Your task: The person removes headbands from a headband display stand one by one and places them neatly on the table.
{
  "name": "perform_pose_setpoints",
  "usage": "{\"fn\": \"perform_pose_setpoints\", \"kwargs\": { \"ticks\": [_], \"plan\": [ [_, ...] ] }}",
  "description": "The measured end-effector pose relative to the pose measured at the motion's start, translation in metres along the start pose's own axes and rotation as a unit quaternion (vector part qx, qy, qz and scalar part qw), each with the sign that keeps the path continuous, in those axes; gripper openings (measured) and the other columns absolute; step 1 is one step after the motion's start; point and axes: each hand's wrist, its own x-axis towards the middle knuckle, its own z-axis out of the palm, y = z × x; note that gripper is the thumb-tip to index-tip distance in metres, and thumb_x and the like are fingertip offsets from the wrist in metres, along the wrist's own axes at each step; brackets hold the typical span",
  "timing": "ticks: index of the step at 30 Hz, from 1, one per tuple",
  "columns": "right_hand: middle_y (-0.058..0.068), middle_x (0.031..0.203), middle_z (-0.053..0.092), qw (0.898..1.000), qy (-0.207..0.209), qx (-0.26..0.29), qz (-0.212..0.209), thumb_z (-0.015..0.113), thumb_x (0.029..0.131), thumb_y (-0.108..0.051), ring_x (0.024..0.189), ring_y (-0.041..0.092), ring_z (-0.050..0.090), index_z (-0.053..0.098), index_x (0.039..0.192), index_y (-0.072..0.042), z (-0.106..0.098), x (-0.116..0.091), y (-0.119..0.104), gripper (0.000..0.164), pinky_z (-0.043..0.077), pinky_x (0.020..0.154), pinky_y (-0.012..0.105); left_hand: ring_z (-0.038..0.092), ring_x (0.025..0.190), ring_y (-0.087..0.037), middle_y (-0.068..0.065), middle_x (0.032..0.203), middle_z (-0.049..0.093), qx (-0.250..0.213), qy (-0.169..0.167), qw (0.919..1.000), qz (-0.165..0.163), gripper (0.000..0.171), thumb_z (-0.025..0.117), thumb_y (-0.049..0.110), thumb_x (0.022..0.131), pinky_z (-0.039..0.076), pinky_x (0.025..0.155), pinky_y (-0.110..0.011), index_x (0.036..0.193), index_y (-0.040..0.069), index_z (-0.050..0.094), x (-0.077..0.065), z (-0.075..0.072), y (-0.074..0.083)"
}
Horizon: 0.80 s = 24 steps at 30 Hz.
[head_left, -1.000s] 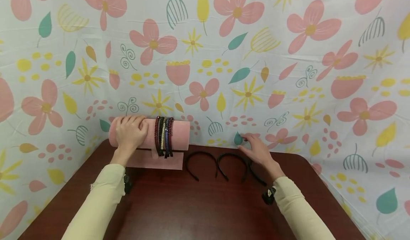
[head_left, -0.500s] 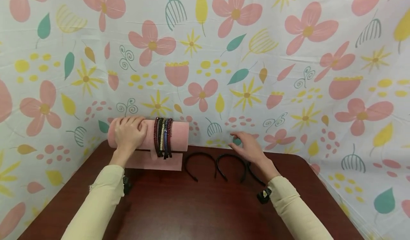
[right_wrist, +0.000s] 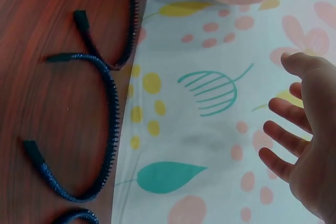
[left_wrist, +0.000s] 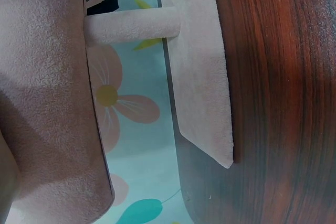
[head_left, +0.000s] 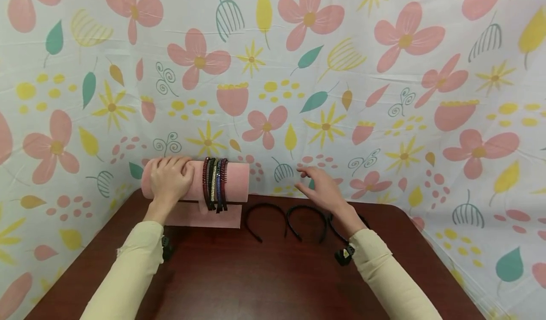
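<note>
A pink plush headband stand (head_left: 236,181) lies at the back left, its roll raised on a short post over a flat base (left_wrist: 202,72). My left hand (head_left: 171,180) grips the roll's left part, fingers over the top and thumb along the side. Several glittery headbands (head_left: 214,182) hang around the roll, right of that hand. My right hand (head_left: 322,189) hovers with nothing in it, fingers apart and slightly bent, as the right wrist view shows. Below it, three dark headbands lie in a row on the table; one is blue and glittery (right_wrist: 113,124), and the rightmost is partly hidden by the right wrist.
The dark red-brown wooden table (head_left: 239,272) has rounded back corners. A white cloth (head_left: 264,50) printed with flowers and leaves hangs right behind its back edge. Black cameras sit on both wrists, the right one (head_left: 343,254) over the table.
My right hand has moved left over the row of headbands, toward the stand, and slightly up. My left hand stays on the roll; the head view has shifted slightly.
</note>
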Motion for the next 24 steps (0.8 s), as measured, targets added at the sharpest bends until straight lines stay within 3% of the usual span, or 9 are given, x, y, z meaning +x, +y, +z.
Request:
{"fn": "perform_pose_setpoints", "kwargs": {
  "ticks": [18, 24],
  "plan": [
    [0.008, 0.123, 0.064, 0.999, 0.002, 0.014, -0.033, 0.064, 0.095, -0.041, 0.115, 0.026, 0.060, 0.055, 0.139, -0.016, 0.005, 0.021, -0.027, 0.051, 0.051, 0.095, 0.047, 0.067, 0.098, -0.037, -0.013, 0.100, 0.076, -0.003, -0.001, 1.0000, 0.004, 0.035, 0.051, 0.030, 0.091, 0.042, 0.100, -0.055, 0.098, 0.008, 0.077, 0.000, -0.001, 0.000],
    [0.010, 0.121, 0.065, 0.998, 0.004, 0.002, -0.056, 0.066, 0.093, -0.037, 0.110, 0.025, 0.062, 0.057, 0.137, -0.014, 0.007, 0.034, -0.041, 0.051, 0.053, 0.090, 0.044, 0.066, 0.099, -0.037, -0.012, 0.101, 0.076, -0.004, -0.007, 1.0000, -0.001, 0.035, 0.051, 0.030, 0.090, 0.042, 0.101, -0.055, 0.098, 0.008, 0.077, 0.000, -0.002, 0.001]
  ]
}}
